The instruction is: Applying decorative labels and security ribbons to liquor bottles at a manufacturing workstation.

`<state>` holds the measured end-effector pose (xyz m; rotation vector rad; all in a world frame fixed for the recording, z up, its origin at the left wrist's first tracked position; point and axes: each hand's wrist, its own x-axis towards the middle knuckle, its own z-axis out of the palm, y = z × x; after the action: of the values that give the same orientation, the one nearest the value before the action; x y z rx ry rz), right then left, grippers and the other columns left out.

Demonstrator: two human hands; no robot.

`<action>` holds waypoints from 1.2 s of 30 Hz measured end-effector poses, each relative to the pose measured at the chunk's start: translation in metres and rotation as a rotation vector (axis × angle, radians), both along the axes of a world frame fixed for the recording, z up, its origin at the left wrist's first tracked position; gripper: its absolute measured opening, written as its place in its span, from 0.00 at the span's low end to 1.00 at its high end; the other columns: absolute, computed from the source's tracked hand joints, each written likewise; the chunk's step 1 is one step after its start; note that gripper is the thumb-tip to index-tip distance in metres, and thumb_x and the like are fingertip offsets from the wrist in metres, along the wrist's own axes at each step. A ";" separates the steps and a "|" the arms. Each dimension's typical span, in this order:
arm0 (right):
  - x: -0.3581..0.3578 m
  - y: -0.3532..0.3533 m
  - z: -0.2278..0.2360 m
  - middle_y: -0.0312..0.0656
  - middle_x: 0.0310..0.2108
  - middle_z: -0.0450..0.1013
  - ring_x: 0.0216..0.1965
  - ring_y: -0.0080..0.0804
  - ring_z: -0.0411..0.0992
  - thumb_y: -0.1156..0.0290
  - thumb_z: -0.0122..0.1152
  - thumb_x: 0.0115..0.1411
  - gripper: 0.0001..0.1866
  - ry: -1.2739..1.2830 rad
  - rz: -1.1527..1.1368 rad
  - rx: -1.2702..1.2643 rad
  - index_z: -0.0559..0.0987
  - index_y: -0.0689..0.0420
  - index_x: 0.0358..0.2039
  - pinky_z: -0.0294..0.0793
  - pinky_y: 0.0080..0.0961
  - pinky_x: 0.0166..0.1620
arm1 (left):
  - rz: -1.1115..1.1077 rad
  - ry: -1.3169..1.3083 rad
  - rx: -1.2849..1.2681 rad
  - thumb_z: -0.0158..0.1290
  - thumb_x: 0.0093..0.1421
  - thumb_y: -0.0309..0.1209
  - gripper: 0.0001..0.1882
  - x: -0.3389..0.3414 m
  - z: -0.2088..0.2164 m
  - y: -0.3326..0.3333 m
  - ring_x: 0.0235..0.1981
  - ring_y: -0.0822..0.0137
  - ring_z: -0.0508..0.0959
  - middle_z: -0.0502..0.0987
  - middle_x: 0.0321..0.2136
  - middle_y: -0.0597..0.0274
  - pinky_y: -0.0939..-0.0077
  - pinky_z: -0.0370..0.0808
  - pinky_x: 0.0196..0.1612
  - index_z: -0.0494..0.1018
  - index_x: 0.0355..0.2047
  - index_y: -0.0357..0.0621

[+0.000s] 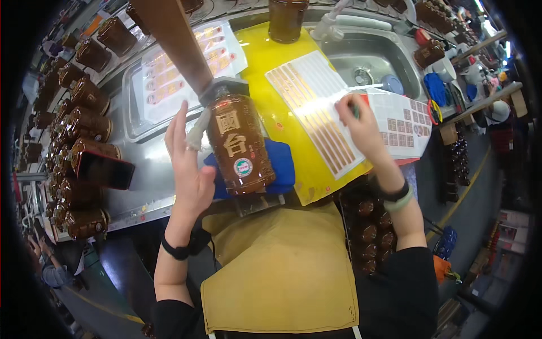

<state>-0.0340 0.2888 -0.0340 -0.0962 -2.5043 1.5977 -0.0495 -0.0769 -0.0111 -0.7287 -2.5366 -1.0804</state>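
Note:
A brown glossy bottle [238,141] with raised gold characters and a round label lies in front of me on a blue cloth [282,164]. Its upper end meets a grey angled collar [226,87] at the foot of a brown post [175,42]. Beside the bottle, my left hand [191,178] is open, fingers stretched out, with whitish wrapping on one finger. My right hand [361,127] has curled fingers at the right edge of a sheet of gold-brown sticker strips [316,113]. Something green shows at its fingertips; I cannot make out what it is.
Several brown bottles [87,121] crowd the left, beside a dark phone [105,171]. A sticker sheet [186,68] lies in a metal tray at the back. Another label sheet [401,121] lies right, below the sink [375,51]. A yellow board [257,51] bears a brown jar [287,21].

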 end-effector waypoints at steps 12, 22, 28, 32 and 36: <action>-0.163 0.172 -0.064 0.51 0.33 0.75 0.29 0.39 0.77 0.79 0.54 0.65 0.09 -0.666 -0.485 -0.178 0.74 0.71 0.44 0.83 0.37 0.33 | 0.137 -0.227 0.407 0.23 0.71 0.67 0.48 0.036 0.005 0.005 0.68 0.56 0.64 0.62 0.69 0.48 0.57 0.52 0.72 0.52 0.72 0.34; -0.107 0.029 -0.013 0.48 0.36 0.80 0.39 0.38 0.77 0.62 0.69 0.57 0.14 -0.176 0.191 0.468 0.84 0.60 0.37 0.75 0.34 0.46 | 0.151 -0.316 0.605 0.22 0.69 0.70 0.51 0.027 0.001 0.021 0.72 0.56 0.57 0.59 0.70 0.49 0.57 0.52 0.74 0.59 0.69 0.32; -0.102 0.033 -0.022 0.55 0.39 0.80 0.45 0.49 0.79 0.54 0.77 0.49 0.26 -0.212 0.031 0.662 0.84 0.63 0.39 0.76 0.39 0.49 | 0.124 -0.254 0.521 0.21 0.69 0.69 0.51 0.030 0.005 0.014 0.71 0.56 0.60 0.59 0.70 0.49 0.56 0.54 0.74 0.59 0.69 0.32; -0.108 0.071 -0.038 0.56 0.42 0.81 0.48 0.48 0.79 0.48 0.76 0.50 0.32 -0.302 -0.223 0.704 0.83 0.69 0.39 0.77 0.37 0.53 | 0.180 -0.298 0.536 0.21 0.70 0.69 0.50 0.033 0.003 0.012 0.70 0.57 0.63 0.60 0.69 0.49 0.56 0.56 0.73 0.58 0.69 0.33; -0.100 0.069 -0.037 0.55 0.39 0.82 0.41 0.49 0.81 0.49 0.71 0.53 0.28 -0.357 -0.194 0.520 0.84 0.64 0.39 0.78 0.37 0.50 | 0.168 -0.336 0.574 0.21 0.70 0.68 0.50 0.033 0.003 0.013 0.69 0.58 0.64 0.61 0.68 0.48 0.57 0.57 0.73 0.58 0.69 0.34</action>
<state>-0.1343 0.3578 -0.0709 -0.5765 -2.9767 0.8803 -0.0161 -0.0641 -0.0076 -0.1880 -2.2794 -1.8713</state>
